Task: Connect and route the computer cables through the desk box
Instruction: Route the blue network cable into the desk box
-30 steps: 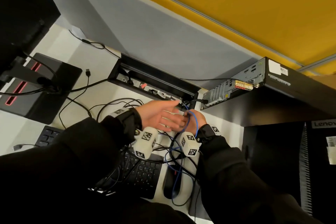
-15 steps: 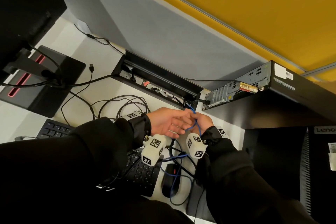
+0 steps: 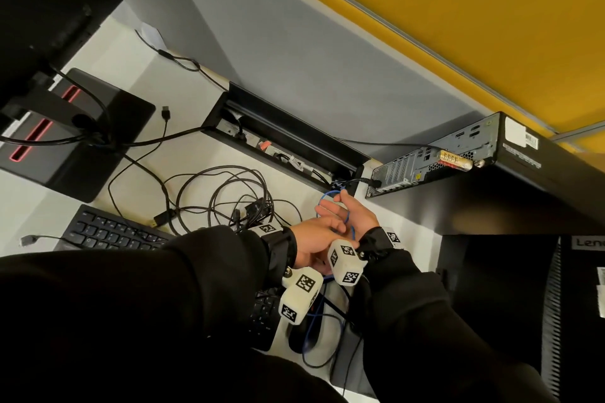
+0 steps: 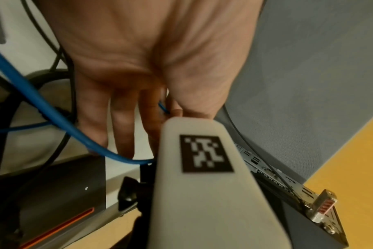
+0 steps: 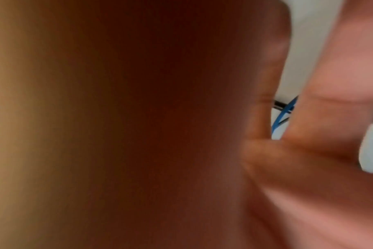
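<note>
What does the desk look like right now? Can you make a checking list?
Surface: white desk, partly covered.
Job's things: open desk box at the back; computer to its right; blue cable looped at the hands.
Clutter: keyboard, monitor stand, mouse.
Grippers: left hand and right hand are together at the blue cable; exact grip is hidden.
Cables: black cables coiled loose on the desk; one black plug in the computer's back.
Surroundings: grey panel, yellow wall.
</note>
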The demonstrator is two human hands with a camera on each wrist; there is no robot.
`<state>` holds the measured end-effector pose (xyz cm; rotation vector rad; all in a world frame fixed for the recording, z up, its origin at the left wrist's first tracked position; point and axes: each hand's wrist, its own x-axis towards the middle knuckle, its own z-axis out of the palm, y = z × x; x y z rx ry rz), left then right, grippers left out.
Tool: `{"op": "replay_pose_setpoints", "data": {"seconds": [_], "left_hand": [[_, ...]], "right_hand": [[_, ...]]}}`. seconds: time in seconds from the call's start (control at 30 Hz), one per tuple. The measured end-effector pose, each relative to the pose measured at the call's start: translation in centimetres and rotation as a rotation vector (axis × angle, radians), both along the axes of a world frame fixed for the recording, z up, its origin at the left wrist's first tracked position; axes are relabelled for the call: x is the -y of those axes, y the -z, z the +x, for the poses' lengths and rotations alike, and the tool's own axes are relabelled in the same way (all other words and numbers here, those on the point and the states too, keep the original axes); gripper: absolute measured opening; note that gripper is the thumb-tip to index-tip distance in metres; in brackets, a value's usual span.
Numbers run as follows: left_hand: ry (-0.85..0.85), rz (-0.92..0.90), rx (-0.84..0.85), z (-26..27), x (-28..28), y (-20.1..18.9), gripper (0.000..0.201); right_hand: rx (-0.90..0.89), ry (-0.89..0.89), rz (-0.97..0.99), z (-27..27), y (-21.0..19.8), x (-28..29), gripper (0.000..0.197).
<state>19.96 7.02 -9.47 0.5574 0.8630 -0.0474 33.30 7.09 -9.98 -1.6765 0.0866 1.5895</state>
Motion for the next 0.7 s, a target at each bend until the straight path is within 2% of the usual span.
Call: {"op": "replay_pose_setpoints", "data": {"seconds": [0.07, 0.13, 0.2, 0.27, 0.4, 0.47, 0.53, 0.63, 0.7], "left_hand": [[0.037, -0.014, 0.004, 0.2, -0.1, -0.2, 0.019], [0.056, -0.003, -0.004, 0.3, -0.3, -0.3, 0.006], [0.069, 0.046, -0.033, -0.1, -0.7, 0.1, 0.015], [0.145, 0.153, -0.072, -1.1, -1.4, 0.6, 0.008], [0.544, 0.435, -0.329, -3.8, -3.6, 1.5, 0.05], [0.668, 0.502, -0.419, -4.8, -4.9, 1.9, 0.053], [0.6, 0.43, -0.373, -5.5, -6.3, 1.6, 0.048], [0.254, 0.122, -0.119, -6.1, -8.3, 0.3, 0.03], [0.165, 0.065, -0.088, -6.0, -9.1, 0.2, 0.022]], "right_hand": [[-0.045, 0.027, 0.0, 0.2, -0.2, 0.0, 0.029], [-0.069, 0.039, -0.002, 0.4, -0.4, -0.1, 0.031], [-0.073, 0.062, -0.013, 0.4, -0.8, -0.1, 0.032], [-0.074, 0.083, -0.025, 0.6, -1.0, -0.1, 0.034], [-0.043, -0.044, -0.066, 2.4, -1.0, -0.3, 0.035], [-0.046, -0.109, -0.08, 3.1, -1.0, -0.2, 0.035], [-0.041, -0.152, -0.082, 3.6, -1.0, -0.1, 0.035], [-0.014, -0.195, -0.057, 3.9, -1.2, 0.1, 0.038], [0.011, -0.192, -0.027, 4.0, -1.3, 0.0, 0.038]]}}
